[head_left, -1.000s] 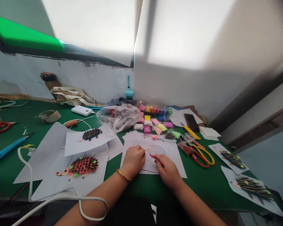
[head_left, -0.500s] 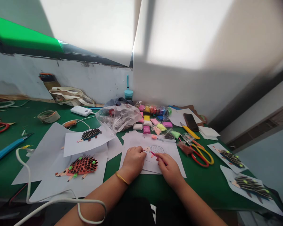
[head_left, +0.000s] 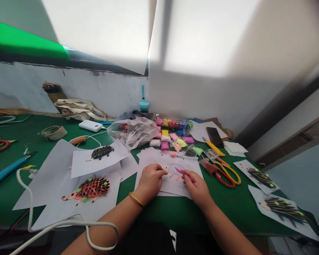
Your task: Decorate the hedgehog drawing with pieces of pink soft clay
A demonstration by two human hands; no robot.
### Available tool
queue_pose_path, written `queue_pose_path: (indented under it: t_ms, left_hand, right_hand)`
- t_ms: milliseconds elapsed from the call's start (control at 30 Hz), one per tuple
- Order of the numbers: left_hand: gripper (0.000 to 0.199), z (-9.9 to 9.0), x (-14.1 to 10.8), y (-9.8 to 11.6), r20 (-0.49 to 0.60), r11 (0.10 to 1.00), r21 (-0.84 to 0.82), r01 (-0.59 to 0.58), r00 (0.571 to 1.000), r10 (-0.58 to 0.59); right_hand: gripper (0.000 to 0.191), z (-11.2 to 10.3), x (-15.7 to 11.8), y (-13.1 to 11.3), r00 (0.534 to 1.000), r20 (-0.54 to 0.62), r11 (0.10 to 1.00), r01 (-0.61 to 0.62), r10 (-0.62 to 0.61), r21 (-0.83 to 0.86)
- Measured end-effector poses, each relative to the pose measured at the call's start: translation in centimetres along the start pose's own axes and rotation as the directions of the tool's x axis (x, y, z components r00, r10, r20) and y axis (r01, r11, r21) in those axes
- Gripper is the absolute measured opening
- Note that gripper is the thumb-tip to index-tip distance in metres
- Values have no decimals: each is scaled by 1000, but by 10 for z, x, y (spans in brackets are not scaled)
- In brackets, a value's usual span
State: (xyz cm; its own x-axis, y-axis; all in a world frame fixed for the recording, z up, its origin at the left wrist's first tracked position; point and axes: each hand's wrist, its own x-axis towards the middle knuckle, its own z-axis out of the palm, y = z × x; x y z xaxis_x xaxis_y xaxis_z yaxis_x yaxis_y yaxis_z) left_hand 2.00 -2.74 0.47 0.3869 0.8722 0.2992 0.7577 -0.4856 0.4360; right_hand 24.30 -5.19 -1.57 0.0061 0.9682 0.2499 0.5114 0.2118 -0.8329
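Hedgehog drawing (head_left: 175, 170): on white paper before me, peach clay on its face and feet.
Left hand (head_left: 151, 180): fingers curled in by its snout; I can't tell if they pinch anything.
Right hand (head_left: 197, 187): I see it pinching 1 magenta tool (head_left: 179, 171), tip over the drawing's body.
Behind the drawing: white pen (head_left: 188, 157), clay packets (head_left: 164, 139), clear plastic bag (head_left: 136, 131) to the left.
Right of the drawing: red-handled scissors (head_left: 227, 180), phone (head_left: 214, 136), 2 dark-spined hedgehogs (head_left: 260, 178).
Left of the drawing: red hedgehog (head_left: 94, 189); white cable (head_left: 69, 223) crosses my view of the forearm.
Writing: too small to read.
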Motion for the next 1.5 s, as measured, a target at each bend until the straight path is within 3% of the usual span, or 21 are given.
queue_pose_path:
  t_ms: [433, 633, 900, 1500]
  left_hand:
    - [46, -2, 1, 5, 42, 995, -55, -87, 995, 89]
    - [42, -2, 2, 4, 7, 995, -99, -31, 999, 32]
    - [42, -5, 3, 8, 53, 994, -102, -40, 998, 46]
    - [43, -1, 2, 6, 53, 993, -104, -48, 997, 54]
  right_hand:
    - [33, 2, -1, -1, 999, 29, 999, 35, -34, -33]
    - [26, 1, -3, -13, 995, 81, 997, 65, -62, -31]
    - [27, 1, -5, -15, 991, 132, 999, 6, -1, -33]
    - [27, 2, -4, -14, 992, 127, 998, 15, -7, -63]
